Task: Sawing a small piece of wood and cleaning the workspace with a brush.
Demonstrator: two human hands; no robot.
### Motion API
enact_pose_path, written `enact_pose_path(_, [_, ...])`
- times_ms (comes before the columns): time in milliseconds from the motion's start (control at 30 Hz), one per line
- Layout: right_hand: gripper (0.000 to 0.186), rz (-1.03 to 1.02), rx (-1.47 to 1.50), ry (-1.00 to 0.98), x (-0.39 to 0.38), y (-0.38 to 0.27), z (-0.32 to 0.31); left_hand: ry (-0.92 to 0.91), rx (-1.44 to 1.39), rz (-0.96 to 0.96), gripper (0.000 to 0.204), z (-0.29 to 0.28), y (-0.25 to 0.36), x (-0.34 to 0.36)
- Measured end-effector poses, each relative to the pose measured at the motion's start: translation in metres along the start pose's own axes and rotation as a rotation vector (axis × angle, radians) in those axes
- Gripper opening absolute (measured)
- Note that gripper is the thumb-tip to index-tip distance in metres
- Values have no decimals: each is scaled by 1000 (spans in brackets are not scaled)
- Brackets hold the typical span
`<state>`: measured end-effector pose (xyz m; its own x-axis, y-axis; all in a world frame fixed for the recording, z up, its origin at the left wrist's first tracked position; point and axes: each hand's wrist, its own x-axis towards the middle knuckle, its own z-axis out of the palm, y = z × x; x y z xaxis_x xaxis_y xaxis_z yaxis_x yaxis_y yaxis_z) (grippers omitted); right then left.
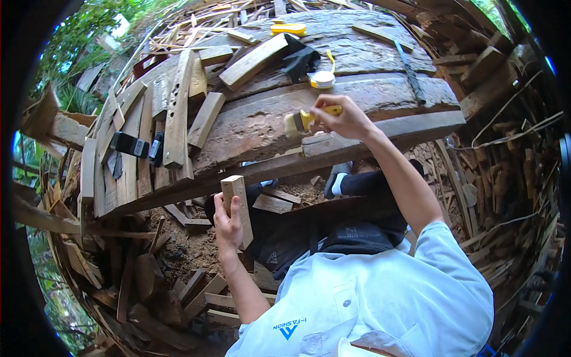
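Note:
A short squared wood block (237,205) stands nearly upright in my left hand (228,223), which is wrapped round it in front of the bench. My right hand (341,118) grips the yellow handle of a paintbrush (304,121) over the near part of the worn wooden bench (250,128). The brush's pale bristles point left, at or just above the bench top; I cannot tell whether they touch it. Just beyond the brush lies a round white and yellow tape measure (323,79).
Wood offcuts (178,107) crowd the bench's left side, with two black boxes (129,144) among them. A black cloth (299,58), a yellow-handled tool (288,28) and a blue-and-black bar (409,71) lie farther back. Scrap wood (148,279) and shavings cover the ground; piled timber (505,178) stands at right.

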<state>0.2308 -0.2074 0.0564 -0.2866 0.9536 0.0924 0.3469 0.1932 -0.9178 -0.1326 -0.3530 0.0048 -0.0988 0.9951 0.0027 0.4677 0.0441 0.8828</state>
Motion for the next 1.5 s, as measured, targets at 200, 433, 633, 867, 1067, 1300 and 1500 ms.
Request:
enact_pose_path(200, [24,6,122,-65,9,9,25,5,5,-4,57,-6,1,-4])
enact_pose_path(433, [22,-106,-9,-135,34,8,71,37,26,-6,59,-8,-8,-7])
enact_pose_path(633, [21,-70,-103,-168,26,-11,88,12,32,-57,60,-10,-14,-7])
enact_pose_path(867, [16,-144,-206,-98,3,-12,51,19,-8,-19,57,-5,-18,-4])
enact_pose_path(1067, [18,-88,-91,93,9,14,17,-4,-2,-21,56,0,-16,-2])
enact_pose_path(1300, [26,-28,-1,-153,83,-6,50,-35,-122,67,52,10,6,5])
enact_pose_path(1500, [26,-143,-133,-87,100,-7,52,-4,-92,19,52,3,8,5])
